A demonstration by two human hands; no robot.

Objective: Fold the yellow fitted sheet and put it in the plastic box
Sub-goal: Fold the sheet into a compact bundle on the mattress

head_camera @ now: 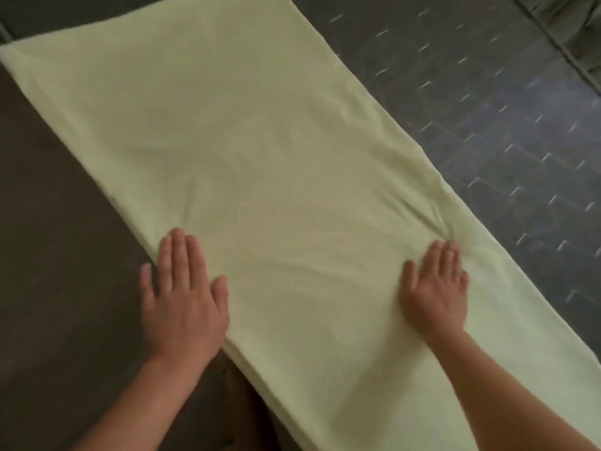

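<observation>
Head view: the yellow fitted sheet point(260, 151) lay as a long, flattened band, several layers thick to judge by the stacked edges showing at its near left side. Its long axis ran on a diagonal, from a far end at upper left to a near end that passed out of frame at lower right.

Both hands bore on the near part of the band, palms down, fingers straight, grasping nothing. The left hand point(185, 297) lay across the sheet's left long edge, with its fingertips on the cloth and its little finger and outer palm over the brown surface point(58, 255) beside the sheet. The right hand point(435, 288) lay wholly on the sheet, just inside its right long edge, and small creases fanned out from its fingertips. The two hands were well apart and roughly level across the band's width. Both were blurred, so how hard they pressed could not be told.

Right of the sheet a grey patterned surface point(487, 109) was exposed. Beyond it, well apart from the sheet, was a bunch of green fabric point(572, 24). No plastic box appeared.

Assessment: smoothing in hand, folding incomplete. The band was judged too long for boxing. A further fold would have to run across the long axis. The free far end lay well beyond both hands, up and to the left, with the left hand the nearer to it
</observation>
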